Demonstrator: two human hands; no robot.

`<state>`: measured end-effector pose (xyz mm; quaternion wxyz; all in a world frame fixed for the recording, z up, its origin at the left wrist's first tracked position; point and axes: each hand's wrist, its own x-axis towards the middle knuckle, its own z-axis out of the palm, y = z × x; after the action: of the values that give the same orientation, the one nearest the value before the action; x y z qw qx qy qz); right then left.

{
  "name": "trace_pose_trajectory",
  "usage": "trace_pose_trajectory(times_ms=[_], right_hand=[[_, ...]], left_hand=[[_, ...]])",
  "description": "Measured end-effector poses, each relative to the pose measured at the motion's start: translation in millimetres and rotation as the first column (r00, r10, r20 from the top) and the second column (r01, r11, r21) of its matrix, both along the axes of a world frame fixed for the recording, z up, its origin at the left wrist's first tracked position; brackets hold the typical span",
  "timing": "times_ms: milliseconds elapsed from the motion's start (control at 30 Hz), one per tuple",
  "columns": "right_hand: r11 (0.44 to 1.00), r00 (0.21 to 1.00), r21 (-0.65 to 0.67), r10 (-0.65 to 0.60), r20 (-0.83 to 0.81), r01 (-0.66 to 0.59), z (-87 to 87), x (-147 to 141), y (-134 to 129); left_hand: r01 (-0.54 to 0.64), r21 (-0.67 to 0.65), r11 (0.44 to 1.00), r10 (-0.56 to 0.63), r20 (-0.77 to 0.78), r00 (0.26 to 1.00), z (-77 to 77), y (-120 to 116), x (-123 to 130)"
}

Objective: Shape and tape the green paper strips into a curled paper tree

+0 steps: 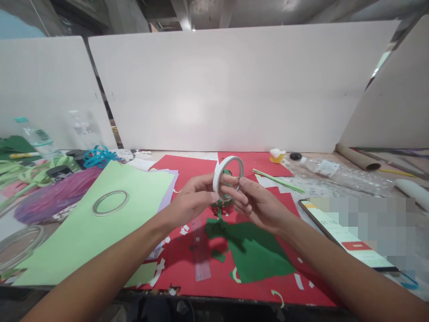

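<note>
A roll of white tape is held upright above the table, between my two hands. My left hand grips it from the left, thumb outside and fingers passing through the ring. On the right side, my right hand pinches the roll's edge with thumb and fingertips, its other fingers curled. Behind and below the hands stands a small red and green paper piece, partly hidden by them. Beneath lie a dark green paper sheet, a transparent ruler and red paper strewn with scraps.
To the left, light green paper carries another tape ring. Bottles, blue ribbon and a purple bag lie beyond. A phone, a plastic bottle and a cardboard tube are at right. A white panel stands behind.
</note>
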<state>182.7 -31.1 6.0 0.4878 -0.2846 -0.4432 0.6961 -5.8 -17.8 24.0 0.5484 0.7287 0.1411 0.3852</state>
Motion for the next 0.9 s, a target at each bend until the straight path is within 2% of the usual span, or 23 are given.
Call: trace_pose_trajectory(times_ms=[133,267,400,500,567,667,733,833,900], right_hand=[[0.988,0.992,-0.116,0.092,-0.092,-0.102,-2.9,0,-1],[0.932,0.931,-0.23,0.206,-0.3,-0.28,-4.7,0,-3],[0.907,0.888,-0.248,0.225,-0.401,-0.341,-1.9,-1,-9],[0.911,0.888,-0.225,0.239,-0.394,-0.345,0.7,-1,-13],[0.922,0.897,-0.198,0.243,-0.37,-0.332,2.0,-1,-14],[0.95,0.922,-0.16,0.204,-0.328,-0.267,3.3,0,-13],[0.969,0.942,-0.143,0.153,-0.3,-0.203,3.8,0,-11],[0.979,0.958,-0.146,0.097,-0.27,-0.14,3.3,0,-10],[0.973,0.964,-0.169,0.114,-0.241,-0.157,1.9,-2,-11]], left_hand=[[0.024,-0.061,0.998,-0.019,0.082,0.996,-5.2,1,-2],[-0.085,-0.014,0.996,0.086,0.053,0.995,-6.8,2,-1],[-0.156,0.012,0.988,0.155,0.046,0.987,-8.7,2,2],[-0.178,-0.024,0.984,0.179,0.06,0.982,-10.4,1,4],[-0.149,-0.069,0.986,0.156,0.1,0.983,-11.2,1,6],[-0.077,-0.184,0.98,0.113,0.198,0.974,-13.2,1,8],[-0.071,-0.233,0.97,0.122,0.209,0.97,-15.6,2,9],[-0.137,-0.193,0.972,0.168,0.155,0.973,-18.1,3,8],[-0.181,-0.13,0.975,0.199,0.138,0.97,-16.8,2,8]])
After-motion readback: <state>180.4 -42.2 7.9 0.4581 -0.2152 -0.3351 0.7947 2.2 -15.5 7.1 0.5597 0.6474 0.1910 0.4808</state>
